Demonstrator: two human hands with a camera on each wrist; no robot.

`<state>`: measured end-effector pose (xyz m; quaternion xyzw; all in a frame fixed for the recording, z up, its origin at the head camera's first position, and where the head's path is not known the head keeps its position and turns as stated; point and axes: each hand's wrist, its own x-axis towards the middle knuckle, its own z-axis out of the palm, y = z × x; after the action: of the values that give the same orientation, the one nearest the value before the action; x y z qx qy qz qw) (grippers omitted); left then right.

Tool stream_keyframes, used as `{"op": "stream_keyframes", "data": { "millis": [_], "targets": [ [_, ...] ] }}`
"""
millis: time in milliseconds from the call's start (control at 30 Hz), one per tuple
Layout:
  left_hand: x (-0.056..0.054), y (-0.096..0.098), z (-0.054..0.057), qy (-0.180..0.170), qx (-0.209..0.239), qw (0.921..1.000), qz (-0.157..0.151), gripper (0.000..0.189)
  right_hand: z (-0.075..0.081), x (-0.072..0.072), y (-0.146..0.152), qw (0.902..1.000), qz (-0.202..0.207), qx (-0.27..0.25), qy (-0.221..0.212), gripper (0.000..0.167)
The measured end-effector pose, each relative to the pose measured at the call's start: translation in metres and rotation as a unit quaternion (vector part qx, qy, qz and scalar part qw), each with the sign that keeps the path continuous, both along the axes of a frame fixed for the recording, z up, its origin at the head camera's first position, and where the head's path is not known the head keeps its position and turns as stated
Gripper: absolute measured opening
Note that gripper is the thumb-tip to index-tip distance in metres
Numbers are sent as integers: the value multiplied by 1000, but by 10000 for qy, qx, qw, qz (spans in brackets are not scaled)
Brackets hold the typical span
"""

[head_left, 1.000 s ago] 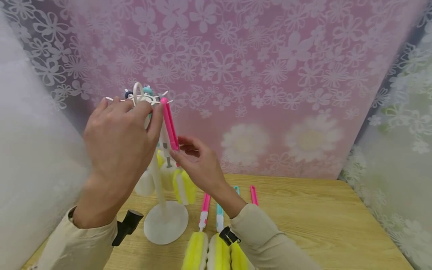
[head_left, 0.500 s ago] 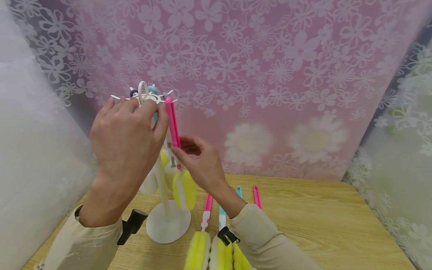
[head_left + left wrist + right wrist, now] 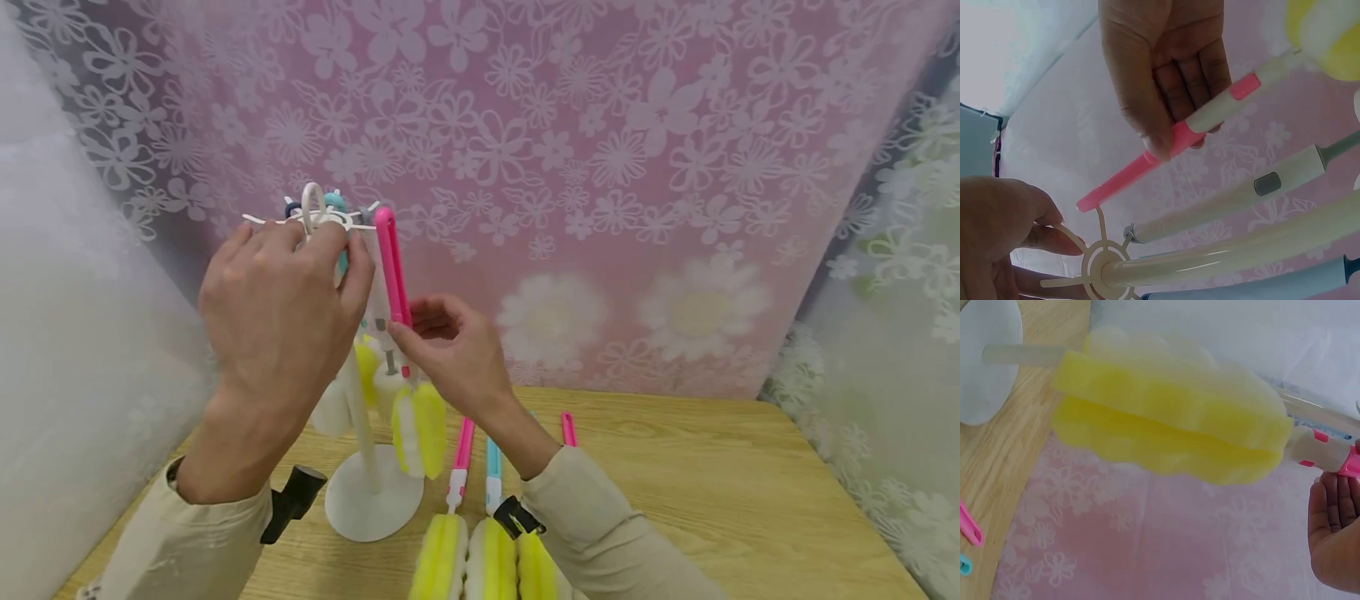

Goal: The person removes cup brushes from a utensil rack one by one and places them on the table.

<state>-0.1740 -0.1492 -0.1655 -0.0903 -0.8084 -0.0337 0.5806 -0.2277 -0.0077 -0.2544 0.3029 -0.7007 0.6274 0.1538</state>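
Note:
My right hand (image 3: 465,354) pinches a bottle brush (image 3: 395,275) by its pink handle, thumb on the near side. Its yellow and white sponge head (image 3: 1172,419) hangs downward. The handle's top end sits at the tip of one arm of a white hanging stand (image 3: 375,492); I cannot tell whether the arm passes through its hole. My left hand (image 3: 281,308) grips the stand's top, and in the left wrist view its fingers (image 3: 1047,206) hold an arm of the spoked ring (image 3: 1105,275). Other brushes, such as a grey-buttoned one (image 3: 1229,197), hang from the ring.
Several brushes lie on the wooden table (image 3: 675,483), among them a pink one (image 3: 457,475), a blue one (image 3: 492,475) and another pink handle (image 3: 568,429). A pink flowered curtain (image 3: 540,250) hangs behind, with a white floral sheet (image 3: 900,375) to the right.
The pink brush has shifted right and its handle top now stands at the arm's tip, which earlier showed beyond it. My right hand moved along with it; the left keeps its grip.

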Motion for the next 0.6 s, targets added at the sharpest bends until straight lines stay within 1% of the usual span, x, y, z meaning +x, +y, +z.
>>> {"op": "stream_keyframes", "data": {
  "millis": [200,300,367,467,600],
  "targets": [
    [-3,1,-1,82,23,10000,-27,33,10,-1,30,9988,-408,-11,265,20],
    [-4,0,-2,122,81,9998,-99,32,10,-4,53,9966,-724,23,387,19],
    [-4,0,-3,125,141,9997,-152,32,8,-7,70,9944,-969,52,414,19],
    [-3,-2,-4,88,107,9998,-171,33,2,-10,96,9911,-1294,80,295,21],
    [-4,-2,-5,100,122,9996,-223,34,-10,-14,135,9835,-1808,96,-51,25]
  ]
}}
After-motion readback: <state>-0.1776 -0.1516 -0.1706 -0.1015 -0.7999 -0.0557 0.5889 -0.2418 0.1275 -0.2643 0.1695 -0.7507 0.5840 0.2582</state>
